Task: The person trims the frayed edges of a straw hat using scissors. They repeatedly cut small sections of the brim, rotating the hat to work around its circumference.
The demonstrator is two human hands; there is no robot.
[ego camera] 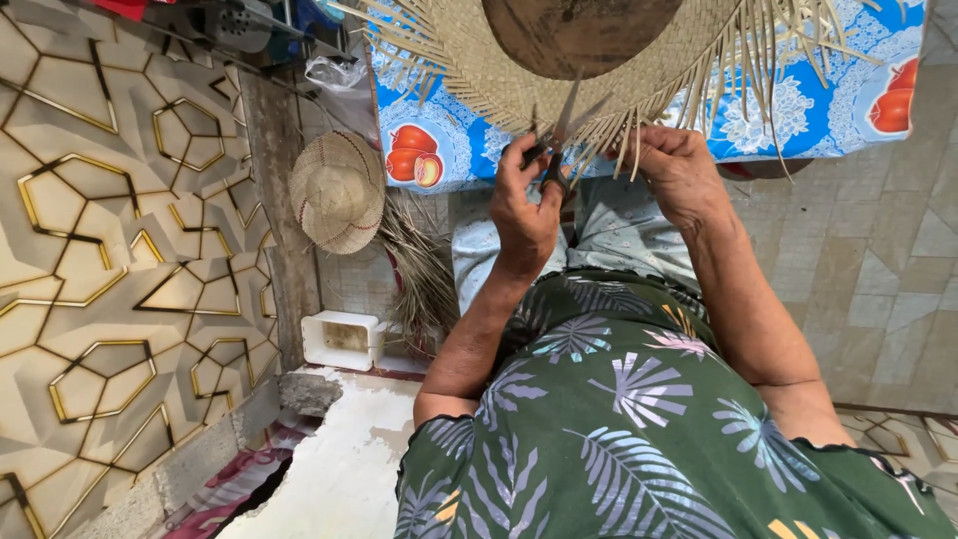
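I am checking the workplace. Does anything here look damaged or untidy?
Only the woven straw piece: loose strands stick out unevenly along its edge, where the left hand holds scissors and the right hand grips strands.

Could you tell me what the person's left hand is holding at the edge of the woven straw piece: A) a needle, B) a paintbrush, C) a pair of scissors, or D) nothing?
C: the left hand holds a pair of scissors, blades raised at the loose strands of the woven straw piece, which the right hand steadies.
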